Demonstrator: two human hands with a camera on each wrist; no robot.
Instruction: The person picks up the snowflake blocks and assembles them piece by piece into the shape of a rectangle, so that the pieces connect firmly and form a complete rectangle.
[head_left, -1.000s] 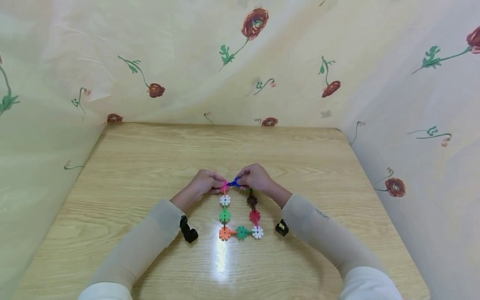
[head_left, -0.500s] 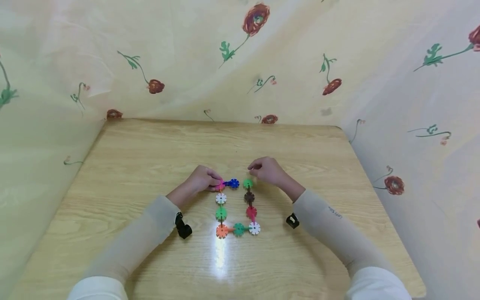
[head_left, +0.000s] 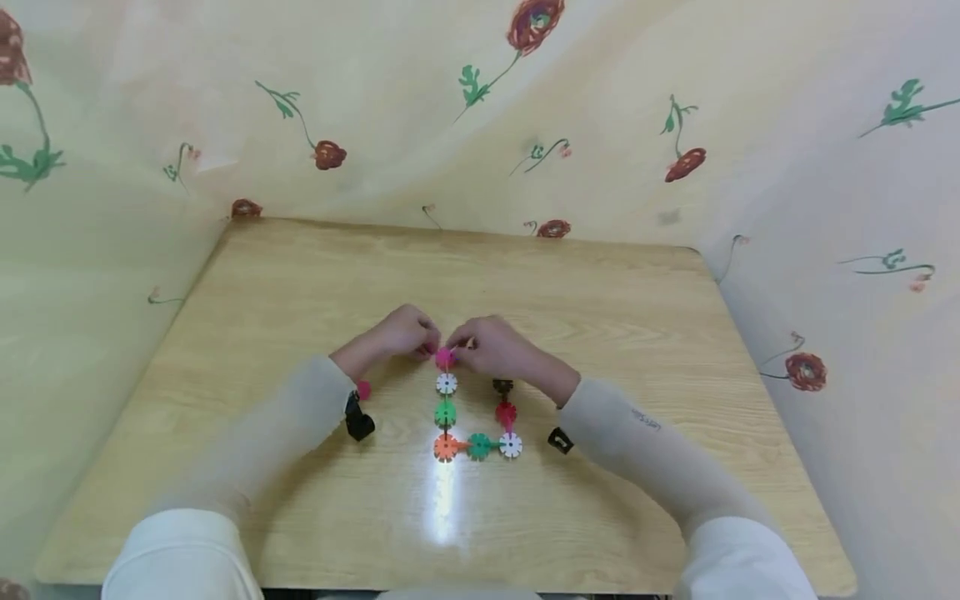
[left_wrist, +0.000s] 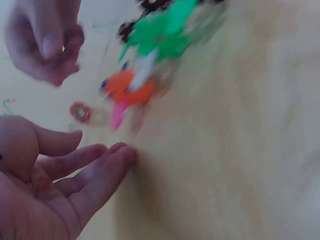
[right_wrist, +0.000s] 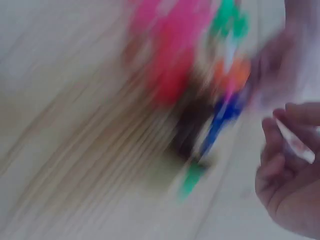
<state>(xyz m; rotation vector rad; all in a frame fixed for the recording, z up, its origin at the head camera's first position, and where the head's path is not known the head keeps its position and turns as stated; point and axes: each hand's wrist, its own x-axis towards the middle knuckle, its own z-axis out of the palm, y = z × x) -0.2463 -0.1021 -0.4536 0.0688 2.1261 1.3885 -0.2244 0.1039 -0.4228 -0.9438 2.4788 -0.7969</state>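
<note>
A chain of notched plastic snowflake discs lies on the table, with an orange disc and a white disc at its near corners. Close beside the chain's far-left pink disc is my left hand. Its thumb and fingers stand apart in the left wrist view, with nothing seen between them. My right hand hovers over the far side, hiding most of the blue disc and the green far-right disc in the head view. Its fingers are loosely bent, and no piece shows in them. Both wrist views are blurred.
The wooden table meets a flower-printed cloth at the back and sides. A small pink spot shows beside the left wrist; what it is I cannot tell. A black wrist device hangs at the left wrist.
My right hand lets go of the blue disc, lifts to the right, then returns left over the chain. My left hand comes off the pink disc and moves slightly away.
</note>
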